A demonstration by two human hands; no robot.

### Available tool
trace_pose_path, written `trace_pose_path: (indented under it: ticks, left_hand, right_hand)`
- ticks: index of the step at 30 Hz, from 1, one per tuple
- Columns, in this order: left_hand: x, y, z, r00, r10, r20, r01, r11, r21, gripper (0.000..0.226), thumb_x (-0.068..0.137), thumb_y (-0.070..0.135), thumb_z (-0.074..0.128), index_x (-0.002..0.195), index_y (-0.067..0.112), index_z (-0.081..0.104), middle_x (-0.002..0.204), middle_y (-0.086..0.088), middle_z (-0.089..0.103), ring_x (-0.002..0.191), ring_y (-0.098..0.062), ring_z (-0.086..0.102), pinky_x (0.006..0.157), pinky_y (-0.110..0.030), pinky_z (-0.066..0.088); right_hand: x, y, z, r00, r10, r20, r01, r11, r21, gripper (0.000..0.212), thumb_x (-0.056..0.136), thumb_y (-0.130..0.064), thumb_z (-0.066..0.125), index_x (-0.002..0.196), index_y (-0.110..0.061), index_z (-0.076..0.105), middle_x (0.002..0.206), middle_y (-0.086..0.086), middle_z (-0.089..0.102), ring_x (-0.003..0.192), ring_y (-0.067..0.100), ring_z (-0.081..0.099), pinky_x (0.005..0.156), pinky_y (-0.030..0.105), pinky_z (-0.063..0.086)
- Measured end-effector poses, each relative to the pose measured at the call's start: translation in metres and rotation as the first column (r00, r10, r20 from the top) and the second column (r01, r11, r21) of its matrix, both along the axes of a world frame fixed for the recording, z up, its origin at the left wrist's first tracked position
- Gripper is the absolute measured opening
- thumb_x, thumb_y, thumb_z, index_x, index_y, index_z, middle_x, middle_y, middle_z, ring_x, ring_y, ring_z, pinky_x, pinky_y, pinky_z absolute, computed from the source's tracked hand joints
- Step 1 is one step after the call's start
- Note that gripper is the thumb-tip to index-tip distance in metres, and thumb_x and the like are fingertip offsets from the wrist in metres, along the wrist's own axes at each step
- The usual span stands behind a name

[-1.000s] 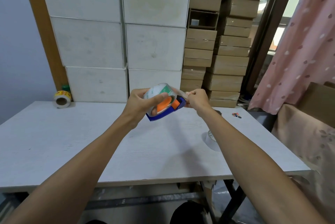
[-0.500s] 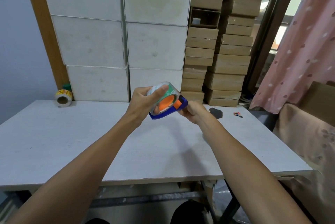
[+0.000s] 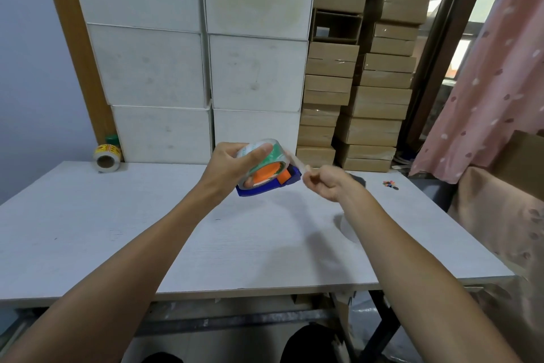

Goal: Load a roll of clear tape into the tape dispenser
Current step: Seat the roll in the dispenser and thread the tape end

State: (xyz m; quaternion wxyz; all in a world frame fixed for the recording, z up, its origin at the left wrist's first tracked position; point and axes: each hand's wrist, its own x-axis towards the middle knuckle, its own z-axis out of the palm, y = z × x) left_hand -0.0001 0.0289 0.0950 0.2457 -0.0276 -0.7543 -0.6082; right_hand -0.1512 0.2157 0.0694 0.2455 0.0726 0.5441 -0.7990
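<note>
At the far left of the tabletop [image 3: 88, 230] sits one spare label roll [image 3: 106, 156]. My left hand [image 3: 232, 168] is closed around the one tape roll [image 3: 265, 156], already seated in the one blue dispenser [image 3: 265, 186], held above the tabletop. Half a second ago my right hand [image 3: 326, 183] was against the dispenser; now its fingers have pinched the tape end [image 3: 298, 161] and drawn it out, so threading seems underway.
</note>
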Motion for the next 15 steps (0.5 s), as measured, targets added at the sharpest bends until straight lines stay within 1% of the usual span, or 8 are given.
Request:
trace_pose_path:
  ticks: [1,2,4,6,9,11,13,15]
  left_hand:
    - [0.001,-0.002,-0.001,1.0,-0.009,0.004,0.009,1.0,-0.021,0.031,0.08,0.054,0.07,0.083,0.023,0.07,0.065,0.014,0.073,0.061,-0.006,0.072,0.05,-0.015,0.05]
    - [0.002,-0.003,-0.003,1.0,-0.013,0.012,0.013,0.999,-0.038,0.031,0.079,0.053,0.071,0.081,0.022,0.07,0.065,0.014,0.073,0.061,-0.007,0.073,0.05,-0.015,0.05]
    - [0.001,-0.005,-0.006,1.0,-0.001,0.028,0.003,0.998,-0.064,0.034,0.076,0.055,0.072,0.082,0.021,0.072,0.068,0.013,0.075,0.065,-0.008,0.074,0.052,-0.016,0.052]
    - [0.0,-0.006,-0.009,0.999,0.015,0.038,-0.012,0.997,-0.078,0.036,0.074,0.056,0.071,0.084,0.021,0.073,0.071,0.015,0.076,0.068,-0.009,0.076,0.054,-0.017,0.054]
    - [-0.001,-0.002,-0.009,1.0,0.005,0.022,-0.003,0.998,-0.067,0.041,0.071,0.06,0.073,0.084,0.022,0.072,0.076,0.009,0.077,0.069,-0.008,0.076,0.055,-0.018,0.056]
    - [-0.002,0.003,-0.006,1.0,-0.011,0.01,0.012,0.998,-0.068,0.045,0.067,0.064,0.072,0.084,0.023,0.072,0.081,0.005,0.077,0.07,-0.008,0.076,0.056,-0.019,0.058]
    - [-0.002,0.007,-0.002,1.0,-0.017,0.015,0.019,0.997,-0.081,0.039,0.071,0.061,0.073,0.085,0.025,0.071,0.079,0.01,0.077,0.072,-0.006,0.076,0.056,-0.019,0.058]
    - [-0.001,0.007,0.0,1.0,-0.02,0.021,0.022,0.995,-0.093,0.034,0.076,0.059,0.074,0.087,0.027,0.07,0.076,0.019,0.076,0.074,-0.004,0.076,0.056,-0.017,0.057]
  right_hand:
    - [-0.003,0.002,0.004,0.997,-0.04,-0.068,0.042,0.999,0.033,0.008,0.1,0.01,0.046,0.103,0.009,0.053,0.074,0.012,0.05,0.06,0.016,0.046,0.041,0.022,0.053]
    - [-0.005,0.005,0.009,0.987,-0.072,-0.144,0.085,0.992,0.089,0.007,0.099,0.01,0.049,0.097,0.008,0.055,0.071,0.01,0.049,0.058,0.016,0.045,0.043,0.023,0.053]
    - [-0.009,0.012,0.017,0.957,-0.089,-0.277,0.151,0.966,0.21,0.014,0.097,0.008,0.053,0.085,0.003,0.058,0.073,0.009,0.051,0.06,0.016,0.049,0.051,0.024,0.055]
    - [-0.013,0.016,0.023,0.932,-0.076,-0.354,0.181,0.944,0.275,0.016,0.094,0.011,0.053,0.082,0.002,0.058,0.074,0.009,0.053,0.06,0.016,0.052,0.052,0.023,0.056]
    - [-0.019,0.016,0.021,0.923,-0.081,-0.377,0.202,0.933,0.296,0.018,0.093,0.013,0.051,0.083,0.003,0.061,0.071,0.01,0.053,0.057,0.016,0.052,0.052,0.023,0.055]
    - [-0.022,0.013,0.015,0.921,-0.088,-0.379,0.22,0.922,0.32,0.011,0.095,0.008,0.054,0.093,0.005,0.064,0.076,0.013,0.055,0.059,0.018,0.054,0.054,0.024,0.057]
    - [-0.022,0.01,0.01,0.919,-0.055,-0.391,0.201,0.917,0.344,0.009,0.096,0.005,0.054,0.095,0.003,0.063,0.082,0.014,0.057,0.06,0.017,0.054,0.053,0.024,0.054]
    - [-0.022,0.007,0.004,0.923,-0.04,-0.384,0.193,0.909,0.369,0.009,0.098,0.002,0.054,0.097,0.002,0.063,0.082,0.013,0.059,0.059,0.015,0.055,0.046,0.02,0.053]
